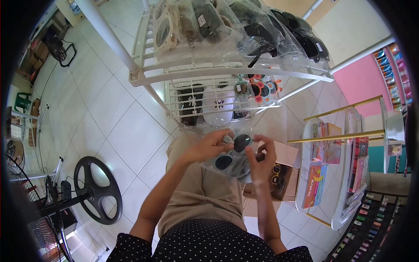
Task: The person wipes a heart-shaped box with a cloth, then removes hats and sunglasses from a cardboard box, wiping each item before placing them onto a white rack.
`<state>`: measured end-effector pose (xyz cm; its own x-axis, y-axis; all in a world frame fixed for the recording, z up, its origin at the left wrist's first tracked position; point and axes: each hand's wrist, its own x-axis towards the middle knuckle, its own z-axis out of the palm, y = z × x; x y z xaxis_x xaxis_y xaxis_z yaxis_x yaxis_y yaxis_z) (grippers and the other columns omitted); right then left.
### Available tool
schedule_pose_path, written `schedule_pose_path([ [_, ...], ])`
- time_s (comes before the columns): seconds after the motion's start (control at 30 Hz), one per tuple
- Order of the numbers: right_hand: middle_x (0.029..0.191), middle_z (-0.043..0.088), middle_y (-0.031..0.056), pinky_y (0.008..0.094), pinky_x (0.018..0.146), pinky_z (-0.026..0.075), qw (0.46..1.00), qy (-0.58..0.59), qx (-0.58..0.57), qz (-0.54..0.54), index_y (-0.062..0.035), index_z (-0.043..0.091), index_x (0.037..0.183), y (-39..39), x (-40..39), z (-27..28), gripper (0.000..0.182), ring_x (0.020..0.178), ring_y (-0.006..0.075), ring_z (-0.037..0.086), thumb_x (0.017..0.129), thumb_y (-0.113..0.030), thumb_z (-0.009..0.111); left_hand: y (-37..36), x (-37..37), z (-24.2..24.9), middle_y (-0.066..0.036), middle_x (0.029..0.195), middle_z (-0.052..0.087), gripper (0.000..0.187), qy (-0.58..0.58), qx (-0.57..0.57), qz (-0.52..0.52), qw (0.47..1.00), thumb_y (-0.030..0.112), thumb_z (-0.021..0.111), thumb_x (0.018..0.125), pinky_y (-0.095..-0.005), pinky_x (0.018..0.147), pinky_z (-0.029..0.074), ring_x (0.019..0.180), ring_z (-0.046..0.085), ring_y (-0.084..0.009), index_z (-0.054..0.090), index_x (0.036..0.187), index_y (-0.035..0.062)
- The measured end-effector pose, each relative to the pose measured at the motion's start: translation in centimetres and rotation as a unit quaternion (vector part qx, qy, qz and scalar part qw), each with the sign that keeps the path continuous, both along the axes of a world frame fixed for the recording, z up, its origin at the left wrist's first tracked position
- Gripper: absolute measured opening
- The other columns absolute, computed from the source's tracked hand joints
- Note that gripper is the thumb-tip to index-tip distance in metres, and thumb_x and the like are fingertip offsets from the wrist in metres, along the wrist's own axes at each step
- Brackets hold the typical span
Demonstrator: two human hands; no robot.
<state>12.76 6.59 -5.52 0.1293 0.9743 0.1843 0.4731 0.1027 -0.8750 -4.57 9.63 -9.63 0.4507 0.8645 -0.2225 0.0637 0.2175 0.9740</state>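
Observation:
A pair of sunglasses [242,142] with round dark lenses and a pale frame is held over my lap, with clear plastic wrapping around it. My left hand [214,145] pinches it from the left, fingertips near the upper lens. From the right, my right hand [264,156] grips its edge between thumb and fingers, slightly blurred. A small dark part shows at the right palm, and I cannot make out what it is. Below the hands on the right stands an open cardboard box [289,158] with yellow-framed glasses [276,174] inside.
Ahead is a white wire rack [174,77], its upper shelf loaded with bagged sunglasses [209,24] and its lower shelf with several more, some flower-shaped [262,89]. A shelf of books [310,183] stands right. A fan's black round base [98,191] is on the left.

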Motion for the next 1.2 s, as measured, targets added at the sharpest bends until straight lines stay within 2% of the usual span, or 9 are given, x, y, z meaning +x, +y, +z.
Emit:
schedule_pose_path([
  [0.03, 0.081, 0.051, 0.005, 0.0235, 0.058, 0.037, 1.0, -0.001, 0.0, 0.0, -0.0021, 0.054, 0.086, 0.8, 0.5, 0.8, 0.026, 0.065, 0.0123, 0.046, 0.062, -0.005, 0.063, 0.8, -0.3, -0.2, -0.004, 0.085, 0.054, 0.034, 0.021, 0.069, -0.125, 0.989, 0.024, 0.054, 0.081, -0.0253, 0.063, 0.041, 0.073, 0.05, -0.011, 0.047, 0.106, 0.0032],
  [0.13, 0.075, 0.051, 0.0032, 0.0214, 0.049, 0.034, 0.973, -0.075, -0.111, 0.187, -0.0017, 0.054, 0.088, 2.5, 2.2, 1.8, 0.033, 0.052, 0.0086, 0.042, 0.059, -0.011, 0.068, 2.5, -0.4, 1.7, -0.008, 0.082, 0.056, 0.03, 0.067, 0.108, -0.2, 0.972, 0.023, 0.056, 0.078, -0.0286, 0.065, 0.041, 0.072, 0.052, -0.0153, 0.052, 0.099, 0.0018],
  [0.23, 0.066, 0.052, 0.0004, 0.0198, 0.045, 0.033, 0.931, -0.006, -0.24, 0.275, -0.0022, 0.056, 0.084, 3.4, 3.2, 0.7, 0.026, 0.048, 0.005, 0.04, 0.062, -0.01, 0.067, 3.5, -0.7, 2.3, -0.013, 0.086, 0.057, 0.028, 0.154, 0.215, -0.211, 0.941, 0.019, 0.056, 0.076, -0.0318, 0.068, 0.042, 0.077, 0.055, -0.0224, 0.052, 0.098, 0.0011],
  [0.37, 0.057, 0.05, -0.0032, 0.018, 0.044, 0.031, 0.936, 0.09, -0.251, 0.228, -0.0022, 0.057, 0.077, 4.5, 2.3, -1.5, 0.017, 0.047, 0.0022, 0.04, 0.065, -0.01, 0.067, 4.8, -0.5, 5.3, -0.016, 0.096, 0.055, 0.033, 0.268, 0.153, -0.152, 0.939, 0.016, 0.056, 0.075, -0.035, 0.077, 0.04, 0.09, 0.051, -0.0285, 0.05, 0.103, 0.0009],
  [0.43, 0.056, 0.05, -0.0046, 0.0173, 0.044, 0.031, 0.963, 0.179, -0.171, 0.11, -0.0028, 0.057, 0.072, 5.8, 1.3, -3.0, 0.013, 0.05, 0.0005, 0.041, 0.067, -0.009, 0.067, 5.3, -0.2, 3.7, -0.016, 0.106, 0.05, 0.04, 0.274, 0.42, 0.217, 0.838, 0.016, 0.055, 0.074, -0.0358, 0.086, 0.035, 0.1, 0.045, -0.0308, 0.046, 0.109, 0.0016],
  [0.57, 0.058, 0.051, -0.0024, 0.0171, 0.047, 0.032, 0.949, 0.301, -0.078, -0.047, -0.0019, 0.056, 0.069, 9.1, -2.1, -6.7, 0.013, 0.051, 0.003, 0.042, 0.067, -0.009, 0.067, 6.5, 0.6, 0.3, -0.025, 0.123, 0.03, 0.048, 0.284, 0.387, 0.362, 0.799, 0.015, 0.049, 0.078, -0.0418, 0.095, 0.023, 0.114, 0.028, -0.0391, 0.032, 0.118, -0.0048],
  [0.77, 0.06, 0.056, 0.0027, 0.0195, 0.049, 0.037, 0.936, 0.334, -0.039, -0.107, 0.001, 0.055, 0.067, 12.0, -5.4, -9.3, 0.016, 0.054, 0.0059, 0.049, 0.067, -0.007, 0.068, 8.5, 1.7, -2.7, -0.026, 0.126, 0.027, 0.052, 0.344, 0.35, 0.253, 0.834, 0.019, 0.045, 0.082, -0.0414, 0.099, 0.017, 0.119, 0.023, -0.0392, 0.025, 0.124, -0.0048],
  [1.03, 0.064, 0.055, 0.001, 0.0193, 0.05, 0.036, 0.951, 0.268, -0.066, -0.137, 0.0024, 0.057, 0.071, 11.5, -6.1, -9.4, 0.019, 0.056, 0.0053, 0.046, 0.067, -0.011, 0.069, 10.0, 1.8, -3.9, -0.027, 0.123, 0.029, 0.046, 0.294, 0.36, 0.144, 0.874, 0.007, 0.04, 0.081, -0.0415, 0.095, 0.025, 0.113, 0.03, -0.0419, 0.027, 0.125, -0.0011],
  [1.2, 0.069, 0.06, 0.0076, 0.0242, 0.055, 0.041, 0.984, 0.071, -0.058, -0.155, 0.0004, 0.061, 0.083, 9.2, -5.5, -7.8, 0.023, 0.057, 0.0102, 0.052, 0.067, -0.015, 0.065, 10.5, 1.4, -4.1, -0.025, 0.128, 0.024, 0.05, 0.333, 0.362, 0.106, 0.864, -0.001, 0.039, 0.078, -0.0408, 0.096, 0.024, 0.116, 0.026, -0.0405, 0.026, 0.127, 0.0034],
])
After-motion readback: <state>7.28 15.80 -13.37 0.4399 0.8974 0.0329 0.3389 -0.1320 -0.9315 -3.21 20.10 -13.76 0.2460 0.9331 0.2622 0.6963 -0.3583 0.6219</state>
